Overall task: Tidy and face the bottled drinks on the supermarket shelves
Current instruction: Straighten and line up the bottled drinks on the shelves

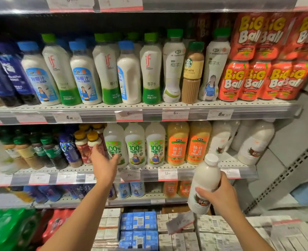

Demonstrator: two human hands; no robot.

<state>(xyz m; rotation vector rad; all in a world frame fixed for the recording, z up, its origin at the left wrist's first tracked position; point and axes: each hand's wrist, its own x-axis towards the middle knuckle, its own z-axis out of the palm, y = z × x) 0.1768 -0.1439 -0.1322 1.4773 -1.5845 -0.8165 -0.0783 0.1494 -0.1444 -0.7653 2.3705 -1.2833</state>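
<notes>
Shelves of bottled drinks fill our view, three tiers of them with price tags along each edge. Our right hand [220, 194] is wrapped round the body of a large white coconut milk bottle [204, 183] with a white cap, held upright but leaning a little to the left, out in front of the middle shelf [185, 168] and clear of it. Our left hand [105, 164] reaches forward with its fingers spread and holding nothing — the fingertips lie at the lower label of the leftmost 100% coconut water bottle [115, 144], though we cannot tell whether they touch it. Two more bottles of the same kind stand beside it to the right, then two orange mango drink bottles [188, 143], all facing forward. At the right end of that shelf stand more white coconut milk bottles [254, 142], with a bare stretch of shelf in front of them. On the upper shelf [149, 105] a Starbucks latte bottle [193, 72] stands between two tall white coconut water bottles, and red Big Ball packs [258, 57] are stacked at the right. Below — cartons in white and blue.
</notes>
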